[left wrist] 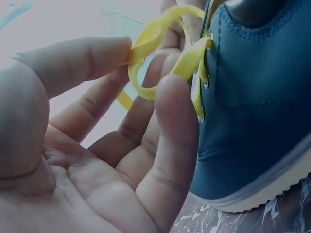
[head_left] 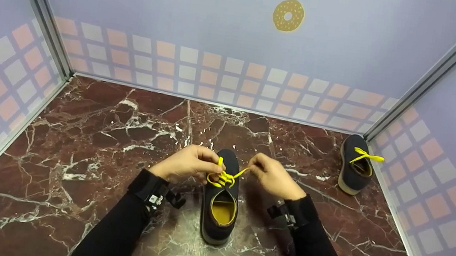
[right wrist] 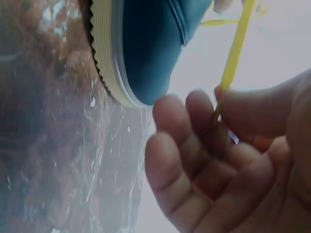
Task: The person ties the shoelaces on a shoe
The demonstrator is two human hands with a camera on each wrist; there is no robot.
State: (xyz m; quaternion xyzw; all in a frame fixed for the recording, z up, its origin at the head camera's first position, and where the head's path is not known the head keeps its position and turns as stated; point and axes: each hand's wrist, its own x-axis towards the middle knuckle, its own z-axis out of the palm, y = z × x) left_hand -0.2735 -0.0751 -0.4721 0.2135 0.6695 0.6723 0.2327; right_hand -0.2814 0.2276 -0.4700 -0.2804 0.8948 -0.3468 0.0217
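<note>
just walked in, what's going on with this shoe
A person in black sleeves is handling the flat yellow lace of a dark low shoe with a pale ridged sole. The left hand pinches a loop of it, while the right hand holds another stretch straight out to the side. The shoe stands on a red-brown marbled surface, toe away from the person. A second dark shoe with yellow laces stands off to the right.

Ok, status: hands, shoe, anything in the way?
Left hand pinching yellow shoelace loop; right hand pinching straight lace strand. Dark lace-up shoe upright between them. Nothing visibly obstructing; second shoe off right.
</note>
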